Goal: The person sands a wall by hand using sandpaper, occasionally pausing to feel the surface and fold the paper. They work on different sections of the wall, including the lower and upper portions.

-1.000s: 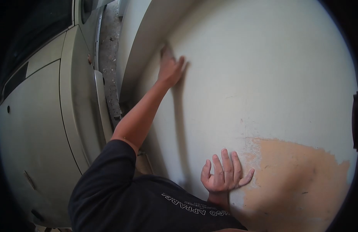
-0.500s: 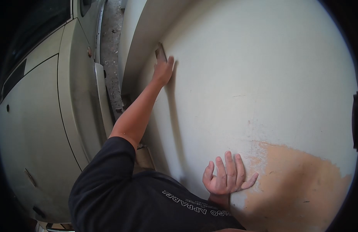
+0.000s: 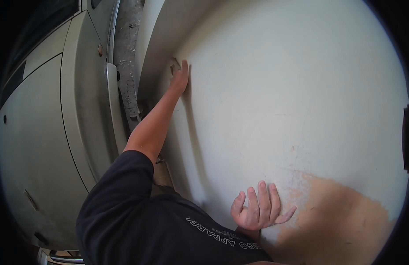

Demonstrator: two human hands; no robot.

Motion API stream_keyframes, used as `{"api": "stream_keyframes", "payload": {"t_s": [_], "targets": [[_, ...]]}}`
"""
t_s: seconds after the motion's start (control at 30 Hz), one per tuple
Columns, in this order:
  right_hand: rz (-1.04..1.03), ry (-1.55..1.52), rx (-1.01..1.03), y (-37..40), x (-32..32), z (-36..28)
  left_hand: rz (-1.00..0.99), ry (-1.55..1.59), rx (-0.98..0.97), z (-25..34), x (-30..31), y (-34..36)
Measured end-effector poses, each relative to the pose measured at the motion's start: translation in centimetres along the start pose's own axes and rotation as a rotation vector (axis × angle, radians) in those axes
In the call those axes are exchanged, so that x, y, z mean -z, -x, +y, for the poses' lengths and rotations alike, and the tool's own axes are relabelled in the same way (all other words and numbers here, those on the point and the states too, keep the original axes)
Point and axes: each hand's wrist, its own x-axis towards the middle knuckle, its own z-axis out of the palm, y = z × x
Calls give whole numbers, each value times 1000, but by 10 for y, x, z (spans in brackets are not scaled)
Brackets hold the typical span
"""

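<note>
My left hand reaches far out along an off-white painted wall and presses a small flat brownish piece against it, close to the wall's corner edge. I cannot tell what the piece is. My right hand lies flat on the wall with its fingers spread, holding nothing. It rests at the left edge of an orange patch where the pale paint is gone.
A pale car body stands close on the left, its bumper near the wall. Between car and wall runs a narrow strip of rough grey ground. A dark object sticks out at the right edge.
My left hand has slid along the wall toward the corner edge, turning so the flat piece shows at its fingertips. My right hand has shifted slightly lower in view and stays flat.
</note>
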Motion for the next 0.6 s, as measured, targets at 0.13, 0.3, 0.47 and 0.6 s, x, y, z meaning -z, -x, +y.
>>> {"api": "stream_keyframes", "payload": {"t_s": [0.13, 0.3, 0.47, 0.6], "targets": [[21, -4, -9, 1, -9, -3, -11, -264, -585, 96, -2, 34], [42, 17, 8, 2, -9, -2, -460, -170, -142, 86, 11, 30], [53, 14, 9, -4, -13, 0, 51, -118, -489, 105, 2, 111], [25, 2, 5, 6, -10, -3, -251, -635, -284, 57, 1, 44]]}}
